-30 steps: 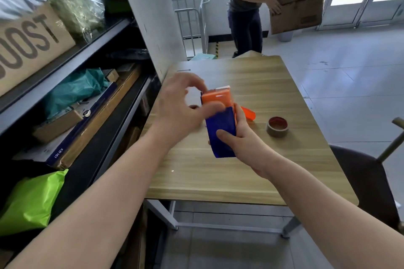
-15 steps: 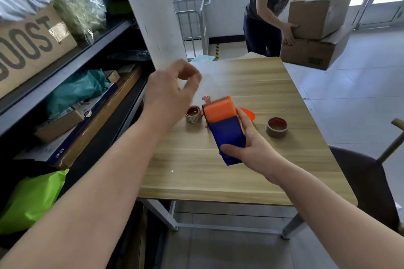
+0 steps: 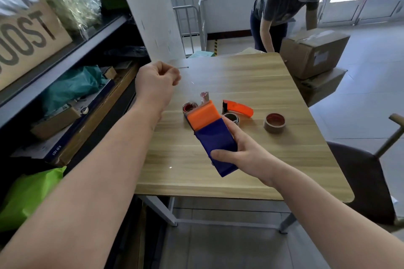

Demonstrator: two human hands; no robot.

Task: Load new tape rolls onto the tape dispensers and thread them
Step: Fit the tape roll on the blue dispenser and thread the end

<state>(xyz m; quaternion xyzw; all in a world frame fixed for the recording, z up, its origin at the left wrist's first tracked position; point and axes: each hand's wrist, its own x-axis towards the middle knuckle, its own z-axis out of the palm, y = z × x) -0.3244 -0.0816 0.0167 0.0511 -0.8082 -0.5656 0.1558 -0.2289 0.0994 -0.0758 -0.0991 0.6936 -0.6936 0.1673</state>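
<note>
Blue-and-orange tape dispenser is gripped by right hand; left hand curled, contents unclear.

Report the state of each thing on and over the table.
Blue-and-orange tape dispenser: gripped by right hand, above table.
Left hand: raised, fingers curled.
Orange tape dispenser: lying on table.
Brown tape roll: flat on table, unloaded.

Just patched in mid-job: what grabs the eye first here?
The blue-and-orange tape dispenser stands out, gripped by the right hand above the middle of the wooden table. The left hand hovers with curled fingers over the table's far left; a brown tape roll lies to the dispenser's right. Behind the table, a person bends over cardboard boxes.
</note>
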